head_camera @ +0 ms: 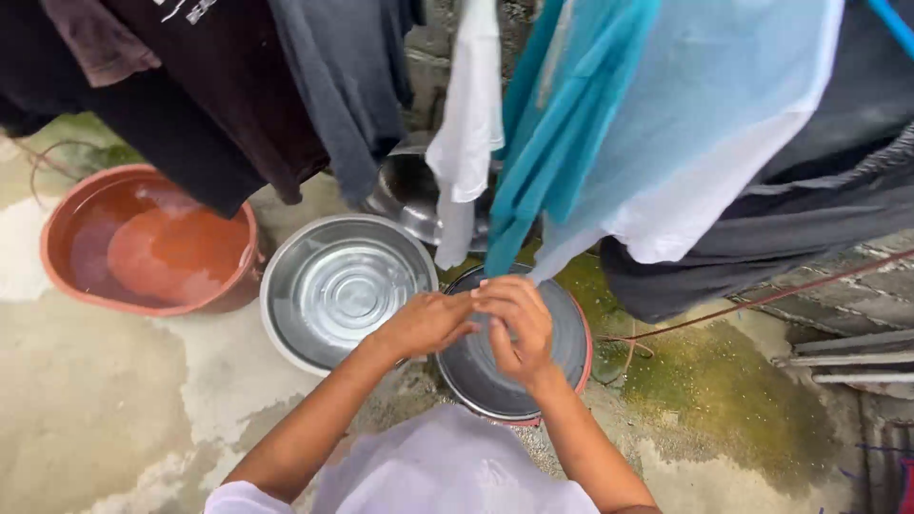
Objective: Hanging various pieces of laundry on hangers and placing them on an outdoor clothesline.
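My left hand and my right hand are pressed together over a dark grey basin with a red rim. The fingers overlap and rub against each other; I see nothing held in either hand. The tip of a teal garment hangs from the line just above my hands. To the left of my left hand sits a shiny steel basin holding clear water.
A brown plastic tub with water stands at far left. Another steel pot sits behind the white cloth. Dark shirts and a grey garment hang overhead. Mossy wet concrete lies to the right.
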